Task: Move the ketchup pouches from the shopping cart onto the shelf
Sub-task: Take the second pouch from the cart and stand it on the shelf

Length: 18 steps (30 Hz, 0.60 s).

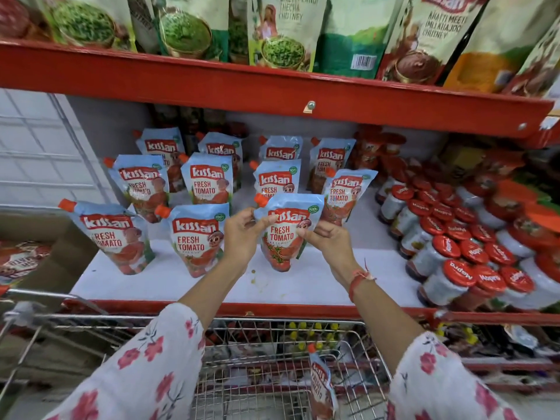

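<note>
Cart wire [272, 325] fills the nearest ground, its front rim pressed close under the red lip of the shelf [212, 286]. One ketchup pouch [321, 386] is seen inside the cart, upright against the right-hand mesh, orange cap uppermost; the rest of the basket floor that shows is bare wire. Two floral sleeves [145, 368] are stretched over the rim toward the shelf.

Beyond the rim, a bare strip of white shelf board is left along the front edge, unoccupied from the left end to the jars. Above that strip, a held pouch [286, 234] is gripped from both sides: the left hand [242, 234] is closed on its upper left edge below the spout, thumb across the front, and the right hand [328, 239] is pinched on its right edge, fingers curled behind. Whether its base touches the board cannot be told.

Left of the held pouch, two pouches stand in the front row [194, 237], with a clear gap between them. Behind it, further rows of pouches [209, 183] are ranked toward the back wall. Right of it, red-lidded jars [460, 262] are packed tightly to the front edge. Overhead, an upper red shelf carries chutney packs [281, 31].
</note>
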{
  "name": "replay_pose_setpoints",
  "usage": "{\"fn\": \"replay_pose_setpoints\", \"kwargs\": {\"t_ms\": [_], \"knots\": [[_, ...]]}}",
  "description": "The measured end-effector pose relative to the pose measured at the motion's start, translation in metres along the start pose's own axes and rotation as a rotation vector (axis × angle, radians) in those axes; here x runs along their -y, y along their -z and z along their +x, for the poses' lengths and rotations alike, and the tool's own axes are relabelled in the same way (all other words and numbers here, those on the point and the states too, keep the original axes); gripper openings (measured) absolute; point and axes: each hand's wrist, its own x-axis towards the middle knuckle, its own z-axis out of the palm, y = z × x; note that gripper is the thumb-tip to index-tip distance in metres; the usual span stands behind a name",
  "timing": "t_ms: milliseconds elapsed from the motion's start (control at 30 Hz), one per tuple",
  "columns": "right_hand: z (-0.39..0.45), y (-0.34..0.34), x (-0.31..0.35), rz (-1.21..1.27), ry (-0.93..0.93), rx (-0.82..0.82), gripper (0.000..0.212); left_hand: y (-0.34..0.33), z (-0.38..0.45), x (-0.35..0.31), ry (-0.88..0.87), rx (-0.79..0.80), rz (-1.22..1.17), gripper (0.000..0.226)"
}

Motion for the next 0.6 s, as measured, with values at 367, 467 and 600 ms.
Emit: {"fn": "replay_pose_setpoints", "kwargs": {"t_ms": [367,467,600], "knots": [[0.003,-0.004,-0.019,-0.047,-0.07,0.032,0.046,0.007,0.003,0.024,0.008,-0.011,0.053,0.023],[0.002,-0.003,-0.02,-0.067,-0.059,0.027,0.036,0.008,0.001,0.026,0.019,0.009,0.039,0.008],[0.0,-0.003,-0.023,-0.079,-0.087,0.026,0.013,0.01,-0.007,0.03,0.042,0.009,0.085,0.021]]}}
